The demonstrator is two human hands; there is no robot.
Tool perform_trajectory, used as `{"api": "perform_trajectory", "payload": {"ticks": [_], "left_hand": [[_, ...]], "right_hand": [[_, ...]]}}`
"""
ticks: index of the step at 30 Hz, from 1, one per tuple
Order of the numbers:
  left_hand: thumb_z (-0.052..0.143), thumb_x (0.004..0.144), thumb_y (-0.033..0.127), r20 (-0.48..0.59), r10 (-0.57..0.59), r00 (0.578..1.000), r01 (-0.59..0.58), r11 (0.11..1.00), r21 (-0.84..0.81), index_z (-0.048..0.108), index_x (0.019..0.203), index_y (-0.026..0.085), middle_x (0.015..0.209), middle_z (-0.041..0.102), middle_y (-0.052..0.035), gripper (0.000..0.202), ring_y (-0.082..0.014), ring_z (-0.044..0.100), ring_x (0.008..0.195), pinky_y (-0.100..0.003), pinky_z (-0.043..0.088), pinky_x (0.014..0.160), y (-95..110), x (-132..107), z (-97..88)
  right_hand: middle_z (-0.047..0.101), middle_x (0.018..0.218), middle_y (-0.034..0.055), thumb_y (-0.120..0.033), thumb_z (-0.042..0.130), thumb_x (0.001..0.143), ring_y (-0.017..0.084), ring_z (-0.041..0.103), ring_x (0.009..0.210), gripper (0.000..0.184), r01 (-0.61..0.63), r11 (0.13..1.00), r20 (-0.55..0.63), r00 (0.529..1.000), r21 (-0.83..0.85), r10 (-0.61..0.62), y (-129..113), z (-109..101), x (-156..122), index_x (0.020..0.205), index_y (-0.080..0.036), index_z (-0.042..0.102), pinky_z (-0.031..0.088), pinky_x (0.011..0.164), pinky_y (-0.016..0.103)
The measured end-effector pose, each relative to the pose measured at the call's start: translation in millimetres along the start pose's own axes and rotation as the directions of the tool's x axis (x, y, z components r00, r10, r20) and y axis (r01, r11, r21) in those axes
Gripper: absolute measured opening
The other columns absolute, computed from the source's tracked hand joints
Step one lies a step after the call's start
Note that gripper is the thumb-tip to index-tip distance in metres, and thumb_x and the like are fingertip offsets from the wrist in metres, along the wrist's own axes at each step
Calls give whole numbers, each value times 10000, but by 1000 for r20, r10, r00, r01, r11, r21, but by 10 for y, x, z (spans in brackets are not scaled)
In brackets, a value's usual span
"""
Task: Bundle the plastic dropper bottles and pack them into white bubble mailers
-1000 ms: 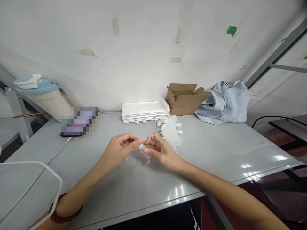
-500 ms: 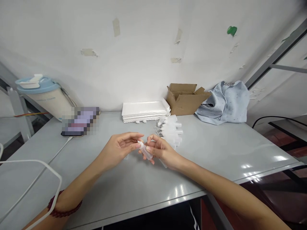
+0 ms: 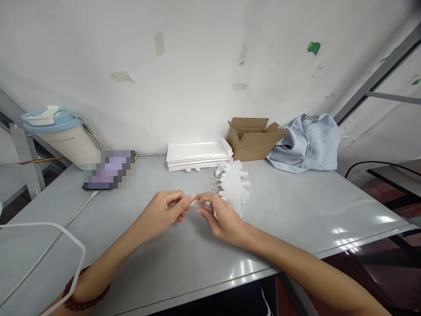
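Note:
Both of my hands meet just above the grey table (image 3: 296, 210). My left hand (image 3: 162, 210) pinches one end of a small clear plastic bottle (image 3: 196, 202) with thumb and forefinger. My right hand (image 3: 220, 213) pinches its other end, its fingers curled round it. Directly behind my right hand lies a pile of several similar translucent bottles (image 3: 233, 182). A dark red bead bracelet (image 3: 83, 298) circles my left wrist.
A stack of white trays (image 3: 197, 153), an open cardboard box (image 3: 251, 136) and a pale blue garment (image 3: 307, 142) line the wall. At the left stand a blue-lidded bucket (image 3: 62, 136) and a phone (image 3: 105, 175) on a white cable (image 3: 42, 228).
The bottle was tilted down in my right hand; now it lies level between both sets of fingertips. Both hands have sunk a little toward the table.

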State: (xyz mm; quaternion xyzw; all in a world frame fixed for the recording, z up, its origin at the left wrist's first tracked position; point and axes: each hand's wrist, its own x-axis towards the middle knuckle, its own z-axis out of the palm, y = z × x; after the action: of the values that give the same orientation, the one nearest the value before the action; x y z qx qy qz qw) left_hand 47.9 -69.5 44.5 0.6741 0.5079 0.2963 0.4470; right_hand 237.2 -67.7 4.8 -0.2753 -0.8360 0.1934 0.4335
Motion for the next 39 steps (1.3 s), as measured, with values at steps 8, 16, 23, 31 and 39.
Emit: {"api": "perform_trajectory", "payload": {"ticks": [8,16,23,31,39], "left_hand": [[508,862,488,-43,22,999,-23,999,-29,566,590,189,551,569,21,409,-135,570,540,-238,455,559,42,1,-24],[473,884,480,-59,101,993,-98,994,40,614,625,178,587,612,7,422,-136,580,571,-236,460,576,-4,-17,49],[473,911,352,-61,286,956,-266,938,223,633,690,181,680,647,-9,322,-149,572,663,-250,430,627,-56,-22,102],[517,895,304,-58,352,934,-341,929,144,674,983,194,936,708,-36,210,-167,624,829,-257,475,743,-4,-41,98],[493,865,486,42,30,999,-30,1000,1,622,624,182,530,589,20,409,-127,571,507,-231,458,524,29,-16,42]], "right_hand": [[605,863,72,-250,444,950,136,547,667,220,33,985,-34,999,-168,-39,-1,-5,10,1148,-155,441,467,580,256],[547,710,19,-270,381,960,118,500,643,233,-218,972,27,976,93,216,-58,-82,63,949,-145,577,406,611,253],[313,555,-65,-569,433,875,62,262,472,453,-625,573,301,771,531,562,-34,-95,125,631,-192,374,229,450,223],[224,522,-95,-576,484,847,47,169,437,443,-744,315,486,638,590,597,-72,-137,168,651,-191,387,119,427,217],[277,563,-64,-546,382,912,80,268,500,448,-564,702,111,807,434,580,-34,-73,141,626,-206,330,256,487,240]]}}
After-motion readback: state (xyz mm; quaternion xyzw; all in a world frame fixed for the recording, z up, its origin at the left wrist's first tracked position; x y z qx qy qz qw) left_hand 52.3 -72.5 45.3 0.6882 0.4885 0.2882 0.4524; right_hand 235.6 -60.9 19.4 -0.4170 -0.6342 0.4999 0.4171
